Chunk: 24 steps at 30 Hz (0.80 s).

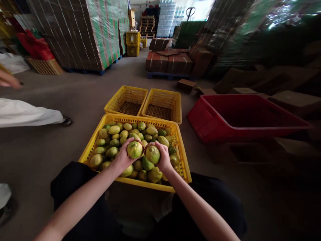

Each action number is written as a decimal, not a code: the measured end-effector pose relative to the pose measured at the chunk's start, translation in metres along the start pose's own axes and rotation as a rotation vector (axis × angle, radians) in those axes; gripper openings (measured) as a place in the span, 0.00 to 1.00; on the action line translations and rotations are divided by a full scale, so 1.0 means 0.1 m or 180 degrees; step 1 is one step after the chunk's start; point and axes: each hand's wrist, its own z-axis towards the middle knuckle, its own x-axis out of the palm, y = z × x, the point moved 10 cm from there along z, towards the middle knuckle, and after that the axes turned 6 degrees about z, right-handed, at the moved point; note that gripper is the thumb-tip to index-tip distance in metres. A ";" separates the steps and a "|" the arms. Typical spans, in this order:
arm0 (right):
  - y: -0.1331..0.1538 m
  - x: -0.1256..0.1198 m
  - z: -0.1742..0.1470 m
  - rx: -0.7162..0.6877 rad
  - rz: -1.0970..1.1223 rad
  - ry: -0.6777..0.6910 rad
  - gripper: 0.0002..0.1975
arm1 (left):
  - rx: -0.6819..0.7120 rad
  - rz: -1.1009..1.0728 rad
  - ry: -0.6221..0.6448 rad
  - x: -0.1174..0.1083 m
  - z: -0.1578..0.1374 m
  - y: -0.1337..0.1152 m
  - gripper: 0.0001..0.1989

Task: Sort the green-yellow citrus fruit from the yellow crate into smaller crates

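Note:
A yellow plastic crate point(136, 184) full of green and yellow lemons stands between my knees. Above the fruit, my left hand point(122, 157) is closed around a yellow-green lemon point(134, 149). My right hand point(164, 157) grips another lemon point(152, 154), greener with a brownish tip, close beside the first. Both held lemons have an end turned up toward me. Under my hands lie loose lemons, among them a bright green one point(147, 163) and a bumpy yellow one point(154, 174).
Beyond the full crate are two yellow crates point(125, 95) point(164, 95) with bare bottoms showing. A red tub point(200, 122) stands to the right, near cardboard boxes point(186, 85). At left is a person's leg in white trousers point(30, 113). Wrapped pallet stacks point(107, 33) rise behind.

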 end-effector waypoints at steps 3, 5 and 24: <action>0.15 0.09 -0.03 -0.0395 -0.0417 0.0122 0.09 | -0.0029 0.0107 0.0097 0.01 0.01 0.04 0.08; 0.13 0.07 -0.03 -0.0300 -0.0357 -0.0008 0.11 | -0.0022 0.0157 0.0211 0.03 0.02 0.04 0.10; -0.06 -0.25 0.06 0.0857 0.1309 -0.0731 0.11 | -0.0698 0.0231 -0.0127 -0.28 0.08 0.37 0.18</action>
